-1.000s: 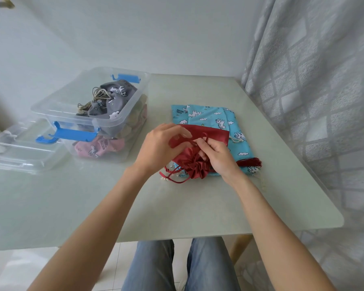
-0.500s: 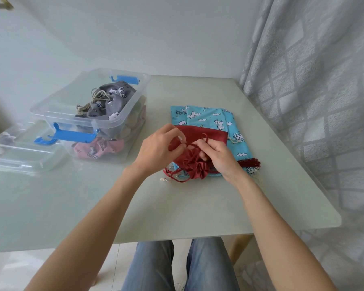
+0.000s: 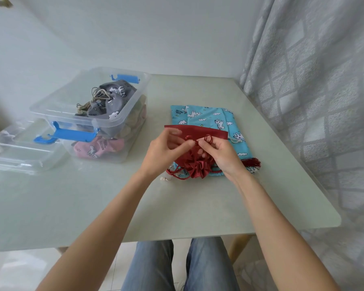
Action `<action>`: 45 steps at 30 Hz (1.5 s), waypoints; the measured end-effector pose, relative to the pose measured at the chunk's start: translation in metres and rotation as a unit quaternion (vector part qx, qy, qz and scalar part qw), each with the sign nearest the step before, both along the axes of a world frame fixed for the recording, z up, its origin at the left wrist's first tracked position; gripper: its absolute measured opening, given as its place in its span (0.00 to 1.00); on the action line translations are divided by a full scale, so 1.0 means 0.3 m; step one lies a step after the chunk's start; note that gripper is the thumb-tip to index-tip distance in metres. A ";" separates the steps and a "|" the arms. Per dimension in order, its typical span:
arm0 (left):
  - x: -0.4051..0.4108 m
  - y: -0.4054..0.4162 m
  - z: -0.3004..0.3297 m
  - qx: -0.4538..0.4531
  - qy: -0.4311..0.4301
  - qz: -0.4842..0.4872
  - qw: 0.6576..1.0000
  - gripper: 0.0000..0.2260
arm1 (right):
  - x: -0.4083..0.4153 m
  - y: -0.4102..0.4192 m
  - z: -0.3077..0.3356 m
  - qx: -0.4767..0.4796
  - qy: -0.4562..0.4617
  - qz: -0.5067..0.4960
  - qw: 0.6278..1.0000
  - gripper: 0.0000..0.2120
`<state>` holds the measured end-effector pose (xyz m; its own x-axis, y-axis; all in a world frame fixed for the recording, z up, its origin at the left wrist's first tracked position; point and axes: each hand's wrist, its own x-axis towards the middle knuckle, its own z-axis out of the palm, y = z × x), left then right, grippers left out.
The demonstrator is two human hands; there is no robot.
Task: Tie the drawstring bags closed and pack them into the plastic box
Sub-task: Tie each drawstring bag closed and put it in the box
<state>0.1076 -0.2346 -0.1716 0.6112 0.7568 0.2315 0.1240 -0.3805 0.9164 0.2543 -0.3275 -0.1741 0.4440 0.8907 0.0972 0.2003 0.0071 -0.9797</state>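
Over one red bag [image 3: 194, 163], two hands pinch cord [image 3: 208, 139].

The left hand [image 3: 166, 151] is motion-blurred, and both hands hide the red bag's [image 3: 198, 148] knot.

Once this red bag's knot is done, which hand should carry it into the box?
Left, probably. The left hand works the red bag on the side facing the plastic box; the right hand would have to cross over.
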 end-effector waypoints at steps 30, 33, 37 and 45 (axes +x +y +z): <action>0.012 0.023 -0.055 -0.153 -0.001 -0.185 0.971 0.07 | 0.021 -0.003 -0.034 0.219 -0.464 -0.071 0.855 0.07; 0.012 0.022 -0.052 -0.140 -0.012 -0.182 0.973 0.03 | 0.030 -0.004 -0.032 0.229 -0.459 -0.078 0.855 0.03; 0.027 0.016 -0.047 -0.145 -0.021 -0.157 0.977 0.03 | 0.034 -0.012 -0.042 0.227 -0.445 -0.043 0.865 0.04; -0.003 0.033 -0.030 -0.135 -0.067 -0.104 0.983 0.02 | 0.050 -0.052 -0.045 0.208 -0.372 -0.041 0.904 0.08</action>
